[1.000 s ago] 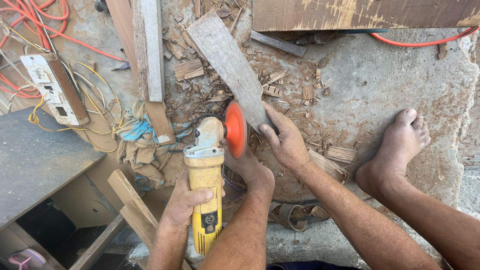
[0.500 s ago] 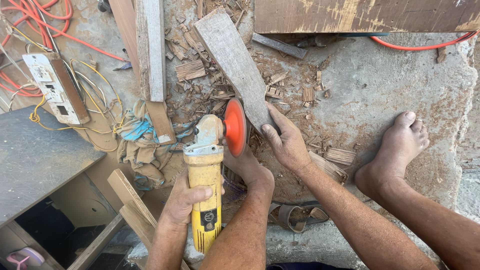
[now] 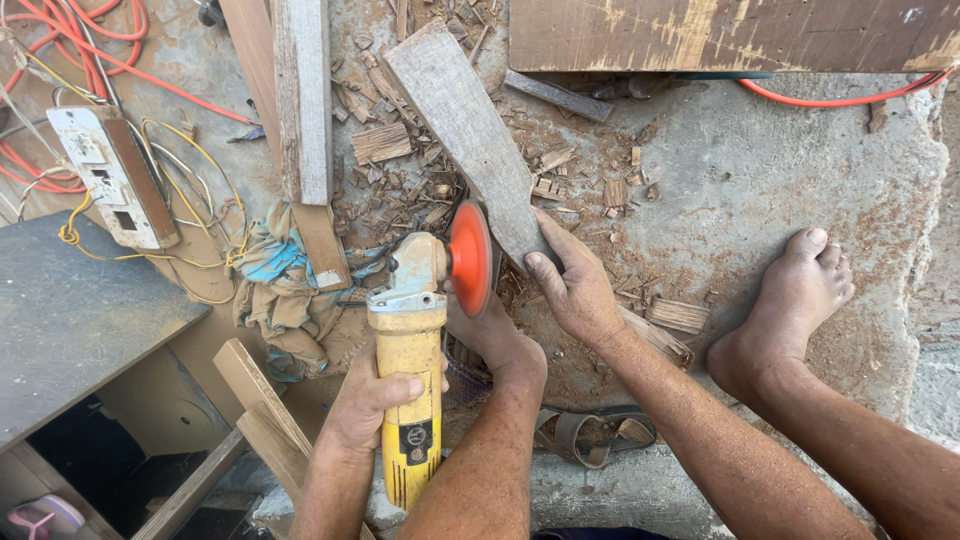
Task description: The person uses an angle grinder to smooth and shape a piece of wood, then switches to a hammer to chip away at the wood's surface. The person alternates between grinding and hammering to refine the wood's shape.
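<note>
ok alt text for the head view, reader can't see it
A yellow angle grinder with an orange disc meets a grey plank on chip-strewn concrete. The left hand grips its body, the right hand reaches behind the disc; another person's hand steadies the plank.

the person is wearing no sleeves and no gloves: both forearms are showing bare, dusted with wood grit. the hands, left [image 3: 372, 398] and right [image 3: 578, 288], are looking grimy, and the foot [image 3: 790, 300] is going unshod.
</note>
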